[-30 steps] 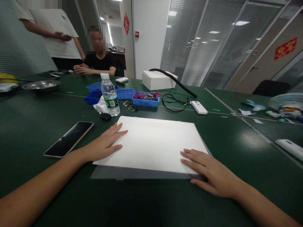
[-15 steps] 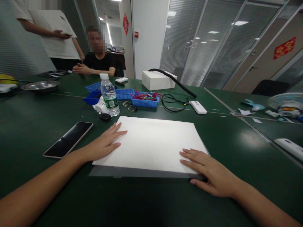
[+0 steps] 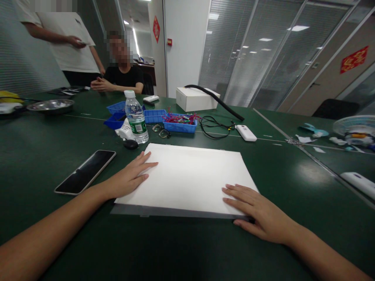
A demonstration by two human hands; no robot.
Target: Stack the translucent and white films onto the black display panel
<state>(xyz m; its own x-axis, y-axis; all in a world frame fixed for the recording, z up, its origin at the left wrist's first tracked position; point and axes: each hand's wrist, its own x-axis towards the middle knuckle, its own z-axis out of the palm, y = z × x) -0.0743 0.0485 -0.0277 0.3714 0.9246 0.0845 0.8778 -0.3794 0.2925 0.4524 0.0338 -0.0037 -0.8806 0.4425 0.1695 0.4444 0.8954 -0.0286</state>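
Resting both palms on the sheet, we log the layout from our edge outward. Bare green table (image 3: 181, 249) lies nearest, crossed by both forearms.

Our left hand (image 3: 129, 178) is spread open, palm down. Its fingers and thumb lie on the near-left part of the white sheet (image 3: 190, 175), and its heel sits off the sheet on the table. Our right hand (image 3: 259, 214) is likewise open and flat, with its fingers on the sheet's near-right corner. Neither hand grips anything.

The sheet lies flat between the two hands and stretches away from us. Under it sits a dark grey panel (image 3: 164, 211), showing as a narrow strip along the near edge.

Left of the left hand and apart from it, a smartphone (image 3: 85, 171) lies with its dark screen up.

Past the sheet's far-left corner, a small black object (image 3: 130, 144) that we cannot identify sits just beside an upright water bottle (image 3: 136, 117). Eyeglasses (image 3: 161, 131) lie near the bottle. Behind them stand blue trays (image 3: 155, 116), one holding coloured wire pieces. A black cable (image 3: 213, 125) and a white handset-shaped device (image 3: 246, 133) lie to their right.

Farther off stands a white box (image 3: 196, 99), and at far left a metal bowl (image 3: 51, 105).

At the far end one person (image 3: 123, 76) sits with hands together on the table, and another (image 3: 67, 43) stands beside them.
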